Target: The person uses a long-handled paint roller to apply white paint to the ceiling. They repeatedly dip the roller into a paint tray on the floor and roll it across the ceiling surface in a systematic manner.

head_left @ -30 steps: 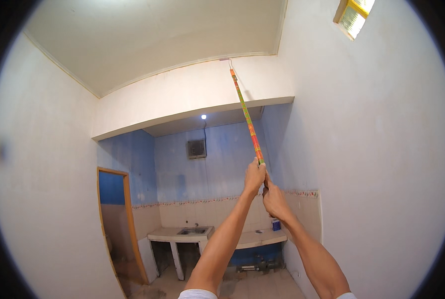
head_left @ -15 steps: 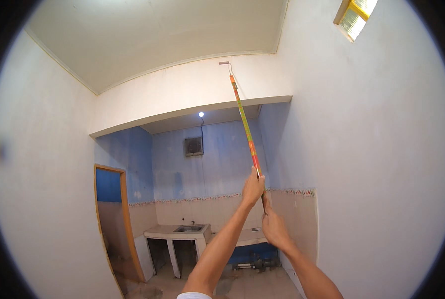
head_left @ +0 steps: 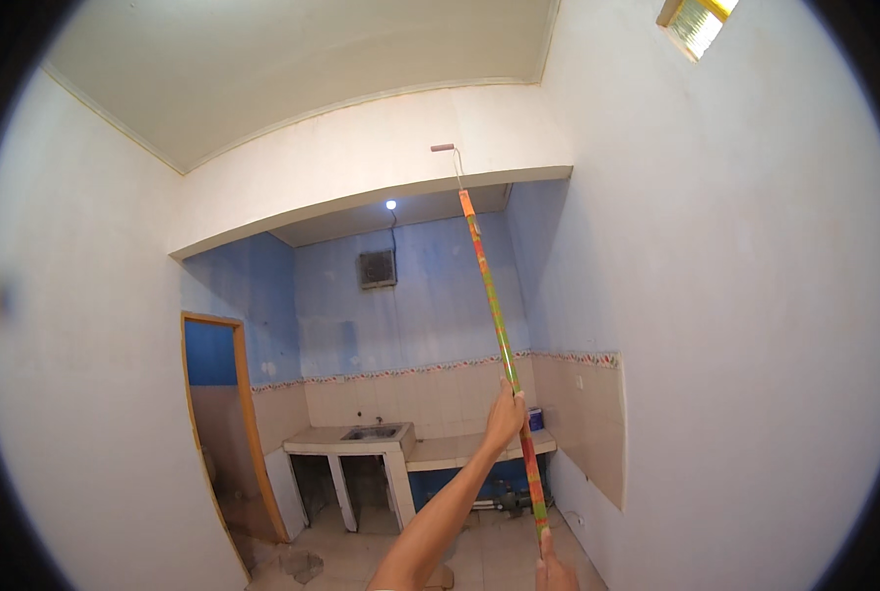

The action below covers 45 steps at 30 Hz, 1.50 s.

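Sighting along the pole (head_left: 499,320), we note our right hand (head_left: 558,571) wrapped around its lower end, partly cropped. Our left hand (head_left: 505,418) grips higher up the pole. At the pole's far tip we see a small roller (head_left: 443,148) against the white beam (head_left: 341,177); contact: we cannot tell. Beyond the pole: a counter (head_left: 459,451), with a sink (head_left: 373,432) left of the pole and a blue can (head_left: 536,421) just right. Farthest, left of the pole: a vent (head_left: 378,268).
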Each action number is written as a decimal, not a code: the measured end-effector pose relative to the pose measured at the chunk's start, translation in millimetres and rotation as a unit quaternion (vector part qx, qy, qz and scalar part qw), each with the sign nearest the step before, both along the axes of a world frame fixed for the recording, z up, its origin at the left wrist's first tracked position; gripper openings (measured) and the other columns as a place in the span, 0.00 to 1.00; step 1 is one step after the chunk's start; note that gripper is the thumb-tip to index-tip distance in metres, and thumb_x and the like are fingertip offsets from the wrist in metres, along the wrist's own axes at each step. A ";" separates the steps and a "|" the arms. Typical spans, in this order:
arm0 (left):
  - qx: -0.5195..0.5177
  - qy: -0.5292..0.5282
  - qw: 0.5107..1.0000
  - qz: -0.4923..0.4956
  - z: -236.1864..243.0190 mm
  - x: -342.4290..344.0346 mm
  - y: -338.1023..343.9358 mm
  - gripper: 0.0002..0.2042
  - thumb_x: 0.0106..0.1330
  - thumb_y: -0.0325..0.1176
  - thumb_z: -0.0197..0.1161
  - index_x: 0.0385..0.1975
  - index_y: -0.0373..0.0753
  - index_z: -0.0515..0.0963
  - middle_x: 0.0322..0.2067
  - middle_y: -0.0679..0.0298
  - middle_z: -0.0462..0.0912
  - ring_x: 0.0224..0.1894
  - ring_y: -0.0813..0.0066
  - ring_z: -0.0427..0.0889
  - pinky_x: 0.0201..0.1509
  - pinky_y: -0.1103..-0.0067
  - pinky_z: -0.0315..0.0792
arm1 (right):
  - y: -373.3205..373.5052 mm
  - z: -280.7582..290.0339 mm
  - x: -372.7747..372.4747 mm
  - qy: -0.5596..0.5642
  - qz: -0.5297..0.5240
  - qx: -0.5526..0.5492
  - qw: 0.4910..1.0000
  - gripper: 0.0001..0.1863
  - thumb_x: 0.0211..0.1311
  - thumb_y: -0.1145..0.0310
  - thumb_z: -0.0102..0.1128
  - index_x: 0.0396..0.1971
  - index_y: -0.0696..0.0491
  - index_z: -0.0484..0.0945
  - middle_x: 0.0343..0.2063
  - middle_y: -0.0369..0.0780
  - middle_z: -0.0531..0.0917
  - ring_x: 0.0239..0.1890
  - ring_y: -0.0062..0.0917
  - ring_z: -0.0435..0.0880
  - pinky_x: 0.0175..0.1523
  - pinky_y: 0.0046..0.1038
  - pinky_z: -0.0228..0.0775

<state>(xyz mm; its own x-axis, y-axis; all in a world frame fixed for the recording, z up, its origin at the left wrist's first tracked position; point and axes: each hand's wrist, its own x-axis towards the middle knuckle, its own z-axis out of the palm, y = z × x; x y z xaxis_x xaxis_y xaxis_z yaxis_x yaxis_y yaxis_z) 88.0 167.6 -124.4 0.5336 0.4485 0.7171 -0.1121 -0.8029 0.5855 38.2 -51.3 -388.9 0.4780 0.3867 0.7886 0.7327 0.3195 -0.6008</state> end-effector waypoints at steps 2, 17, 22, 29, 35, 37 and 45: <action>-0.024 0.003 1.000 -0.019 8.9 -3.6 -8.6 0.22 0.74 0.33 0.46 0.64 0.30 0.57 0.27 0.58 0.76 0.26 0.67 0.81 0.31 0.69 0.77 | -14.5 -7.0 -7.1 0.034 0.016 -0.037 0.999 0.20 0.73 0.69 0.43 0.60 0.60 0.70 0.42 0.62 0.80 0.44 0.55 0.80 0.47 0.45 0.72; -0.187 -0.007 0.972 -0.144 -26.4 -53.5 -68.6 0.21 0.75 0.35 0.47 0.65 0.37 0.59 0.32 0.62 0.75 0.29 0.77 0.80 0.31 0.78 0.78 | -46.1 -112.3 -30.8 0.003 0.042 -0.007 0.999 0.31 0.68 0.75 0.49 0.71 0.55 0.57 0.44 0.60 0.80 0.44 0.52 0.82 0.46 0.41 0.76; -0.178 -0.013 0.966 -0.189 -31.9 -62.3 -74.4 0.21 0.76 0.36 0.47 0.65 0.38 0.59 0.32 0.63 0.74 0.29 0.78 0.80 0.33 0.78 0.79 | -58.5 -143.2 -45.7 0.015 -0.016 -0.120 0.993 0.28 0.69 0.74 0.51 0.68 0.60 0.61 0.49 0.61 0.79 0.47 0.51 0.82 0.49 0.39 0.77; -0.180 -0.015 0.961 -0.208 -37.9 -68.0 -67.6 0.14 0.77 0.37 0.48 0.55 0.36 0.65 0.33 0.63 0.75 0.32 0.76 0.80 0.36 0.77 0.79 | -62.2 -116.4 -69.3 0.046 -0.012 -0.100 0.994 0.27 0.69 0.75 0.50 0.67 0.61 0.62 0.50 0.61 0.78 0.48 0.52 0.82 0.48 0.38 0.77; -0.168 -0.026 0.958 -0.232 -43.9 -62.0 -53.1 0.11 0.77 0.38 0.49 0.49 0.37 0.66 0.32 0.64 0.75 0.31 0.77 0.80 0.34 0.77 0.79 | -60.6 -90.4 -70.3 0.064 0.003 -0.053 0.997 0.27 0.69 0.76 0.49 0.67 0.59 0.63 0.51 0.60 0.78 0.48 0.52 0.82 0.48 0.38 0.78; -0.167 -0.018 0.956 -0.242 -40.4 -56.2 -49.5 0.11 0.77 0.38 0.48 0.48 0.37 0.66 0.32 0.64 0.74 0.32 0.77 0.80 0.34 0.78 0.78 | -54.7 -103.2 -65.1 0.070 -0.012 -0.106 0.992 0.27 0.69 0.75 0.48 0.67 0.60 0.63 0.52 0.60 0.78 0.50 0.52 0.81 0.51 0.39 0.76; -0.079 -0.039 0.992 -0.095 -24.5 -24.9 -14.9 0.26 0.77 0.39 0.45 0.70 0.37 0.50 0.26 0.62 0.75 0.23 0.74 0.79 0.26 0.76 0.75 | -25.6 -31.8 -59.2 0.167 0.019 -0.107 0.980 0.14 0.73 0.68 0.46 0.48 0.63 0.73 0.35 0.58 0.79 0.36 0.53 0.80 0.41 0.46 0.71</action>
<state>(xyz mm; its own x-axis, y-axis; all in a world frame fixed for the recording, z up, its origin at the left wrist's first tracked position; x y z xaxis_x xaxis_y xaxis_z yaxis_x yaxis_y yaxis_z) 63.1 152.8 -148.9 0.5652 0.4549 0.6882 -0.3018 -0.6624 0.6857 -21.0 -76.9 -420.6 0.6770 0.5496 0.4895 0.4743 0.1828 -0.8612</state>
